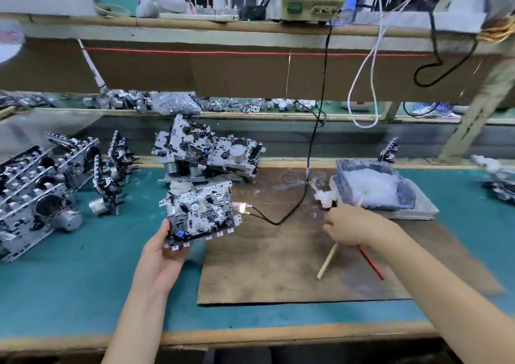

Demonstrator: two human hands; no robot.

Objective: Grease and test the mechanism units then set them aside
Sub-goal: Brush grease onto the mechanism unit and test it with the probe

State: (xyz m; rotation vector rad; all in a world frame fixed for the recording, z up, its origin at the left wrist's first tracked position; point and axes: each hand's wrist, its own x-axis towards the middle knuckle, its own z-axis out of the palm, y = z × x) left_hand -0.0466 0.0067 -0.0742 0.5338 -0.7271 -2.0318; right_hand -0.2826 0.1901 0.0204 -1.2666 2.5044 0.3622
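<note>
Unit in hand: the silver-and-black stamped-metal mechanism unit [199, 213] is held just above the table, over the left edge of the brown wooden board [278, 266]
Left hand: the left hand [161, 255] clamps the unit's near left corner, thumb on the edge, fingers curled beneath
Right hand: well apart from the left, the right hand [354, 224] is closed round a pale wooden stick [327, 260] and a thin red stick [372, 263], beside the grey tray of white grease [370, 185]
Test lead: the metal clip [245, 207] of a black cable meets the unit's right edge
Weight: probably moderate; the plate looks rigid
Fragility: the small gears, levers and springs on the face look easy to bend, and greased spots will likely be slippery
Where to hold: the bare plate edges and corners, clear of the face
Other units: a stacked pile [209, 149] toward the far edge, rows [33, 191] at the left edge
</note>
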